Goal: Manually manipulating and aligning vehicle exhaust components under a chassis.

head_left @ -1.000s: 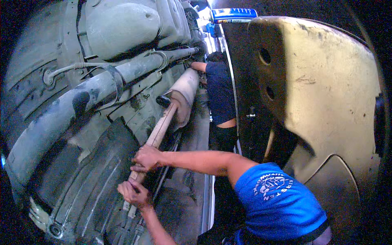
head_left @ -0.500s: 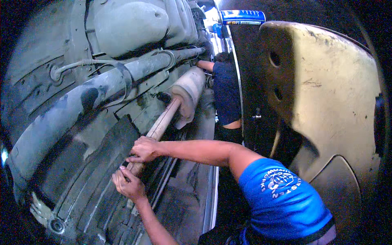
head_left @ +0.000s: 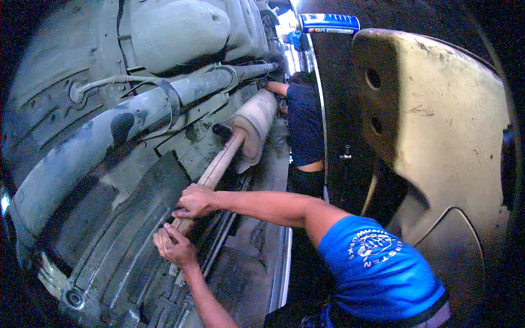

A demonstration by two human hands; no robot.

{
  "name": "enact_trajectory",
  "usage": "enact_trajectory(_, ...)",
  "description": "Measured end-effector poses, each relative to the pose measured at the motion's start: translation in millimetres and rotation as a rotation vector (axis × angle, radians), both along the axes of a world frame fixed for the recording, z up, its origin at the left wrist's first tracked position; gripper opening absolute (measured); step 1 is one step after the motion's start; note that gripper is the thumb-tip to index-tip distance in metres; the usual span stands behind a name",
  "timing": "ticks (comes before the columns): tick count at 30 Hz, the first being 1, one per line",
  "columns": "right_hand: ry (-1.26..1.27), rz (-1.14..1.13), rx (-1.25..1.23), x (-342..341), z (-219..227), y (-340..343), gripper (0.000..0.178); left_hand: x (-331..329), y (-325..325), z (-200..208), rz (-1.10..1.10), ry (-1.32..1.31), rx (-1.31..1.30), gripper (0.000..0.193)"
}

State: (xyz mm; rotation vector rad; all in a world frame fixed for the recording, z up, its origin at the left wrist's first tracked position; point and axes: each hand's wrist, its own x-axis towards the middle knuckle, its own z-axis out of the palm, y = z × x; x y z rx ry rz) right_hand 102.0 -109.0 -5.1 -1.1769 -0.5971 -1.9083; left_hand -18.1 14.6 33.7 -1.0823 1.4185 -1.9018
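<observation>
Under a raised car, a tan exhaust pipe [head_left: 217, 164] slants down toward me from a grey muffler [head_left: 257, 117]. My right hand [head_left: 196, 201] is closed over this pipe, its arm reaching across from a blue sleeve. Just below it, my left hand [head_left: 176, 244] grips the same pipe with fingers bent and thumb up. The two hands nearly touch. Part of the pipe between and behind them is hidden by my fingers.
A co-worker [head_left: 306, 120] in a dark shirt reaches toward the muffler's far end. A thick grey axle tube [head_left: 82, 150] crosses on the left below a rounded tank [head_left: 178, 35]. A blue spray can [head_left: 330, 23] and a large pale panel [head_left: 448, 109] are on the right.
The view has shifted slightly, so most things sit a little further right. Both my hands keep their hold on the pipe.
</observation>
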Motion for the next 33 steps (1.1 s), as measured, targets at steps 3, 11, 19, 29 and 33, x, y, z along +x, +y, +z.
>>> enact_trajectory(3, -0.106, 0.003, 0.057, -1.6, -0.7, 3.6, 0.058, -3.3, 2.5, -1.2, 0.028, 0.033, -0.019, 0.027)
enact_trajectory(11, -0.088, 0.045, 0.06, -2.3, -5.1, 2.7, 0.064, -4.6, 2.6, -6.4, 0.026, 0.02, 0.045, 0.03)
enact_trajectory(19, -0.08, 0.04, 0.051, -7.8, -9.6, 3.6, 0.063, -1.7, 6.9, -6.1, -0.036, -0.033, 0.063, 0.031)
enact_trajectory(29, -0.117, 0.027, 0.031, -15.2, -8.0, 3.1, 0.058, -4.0, 19.2, 12.6, 0.065, -0.11, 0.049, 0.016)
enact_trajectory(33, -0.122, -0.008, 0.072, -6.4, -10.8, -1.4, 0.053, -3.5, 13.4, 2.0, 0.145, 0.058, -0.011, 0.019)
